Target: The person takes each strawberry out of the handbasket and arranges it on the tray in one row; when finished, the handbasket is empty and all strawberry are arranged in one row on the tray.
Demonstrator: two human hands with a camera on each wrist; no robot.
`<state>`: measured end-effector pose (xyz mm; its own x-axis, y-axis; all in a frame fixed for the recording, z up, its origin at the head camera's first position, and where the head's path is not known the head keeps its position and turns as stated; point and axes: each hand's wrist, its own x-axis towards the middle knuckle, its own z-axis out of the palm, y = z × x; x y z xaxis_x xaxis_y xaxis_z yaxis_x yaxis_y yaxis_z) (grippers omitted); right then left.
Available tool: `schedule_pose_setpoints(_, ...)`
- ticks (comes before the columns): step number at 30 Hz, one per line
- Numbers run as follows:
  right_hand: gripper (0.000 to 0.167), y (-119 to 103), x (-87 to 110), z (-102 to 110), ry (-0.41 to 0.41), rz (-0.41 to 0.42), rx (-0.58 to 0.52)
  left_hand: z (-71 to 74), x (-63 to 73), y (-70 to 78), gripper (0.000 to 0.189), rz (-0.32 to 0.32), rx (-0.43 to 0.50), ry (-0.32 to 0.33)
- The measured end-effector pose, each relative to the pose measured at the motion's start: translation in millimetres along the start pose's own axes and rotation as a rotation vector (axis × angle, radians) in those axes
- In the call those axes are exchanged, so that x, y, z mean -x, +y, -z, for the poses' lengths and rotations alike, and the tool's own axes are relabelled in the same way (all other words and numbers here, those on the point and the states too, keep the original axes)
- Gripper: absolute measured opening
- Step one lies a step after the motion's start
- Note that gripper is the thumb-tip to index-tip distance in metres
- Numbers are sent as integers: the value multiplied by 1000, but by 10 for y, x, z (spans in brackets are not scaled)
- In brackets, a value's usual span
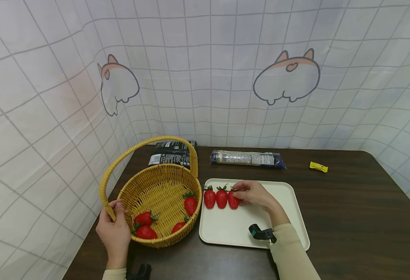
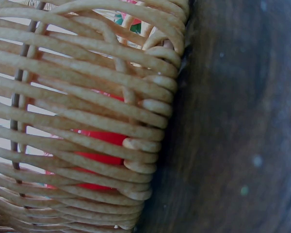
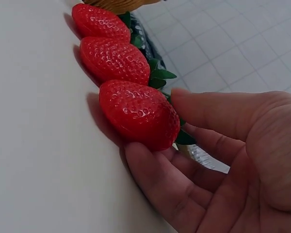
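My left hand (image 1: 113, 235) grips the yellow wicker basket (image 1: 155, 177) at its left side, thumb over the foot of its arched handle (image 1: 143, 144). Several red strawberries lie inside, among them one strawberry (image 1: 190, 205) by the right wall. On the white tray (image 1: 229, 235), three strawberries stand in a row, leaves toward the back. My right hand (image 1: 257, 196) pinches the rightmost strawberry (image 3: 136, 114) near its leafy end, thumb on one side and a finger on the other. In the left wrist view, red shows through the basket's weave (image 2: 87, 109); the left hand is out of that frame.
Behind the basket lies a black package (image 1: 171, 158). A long clear-and-blue packet (image 1: 247, 158) lies behind the tray, and a small yellow wrapped piece (image 1: 318, 167) is farther right. A grid-patterned cloth (image 1: 205, 85) hangs along the back of the dark wooden table (image 1: 352, 217).
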<state>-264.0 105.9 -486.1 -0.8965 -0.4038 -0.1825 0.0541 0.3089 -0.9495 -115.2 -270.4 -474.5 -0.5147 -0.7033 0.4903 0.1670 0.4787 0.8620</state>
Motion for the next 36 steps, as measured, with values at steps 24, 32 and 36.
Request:
schedule_pose_setpoints(24, 21, -82, 11, 89, 274, -3, 68, -1, 3, -8, 22, -8, -1, 7)
schedule_pose_setpoints(32, 32, -92, 37, 48, 102, 13, 195, -2, -2, -3, 21, -8, 5, 7)
schedule_pose_setpoints(36, 37, -101, 45, 16, 61, 5, 187, -3, -1, -6, 21, -4, 7, 4)
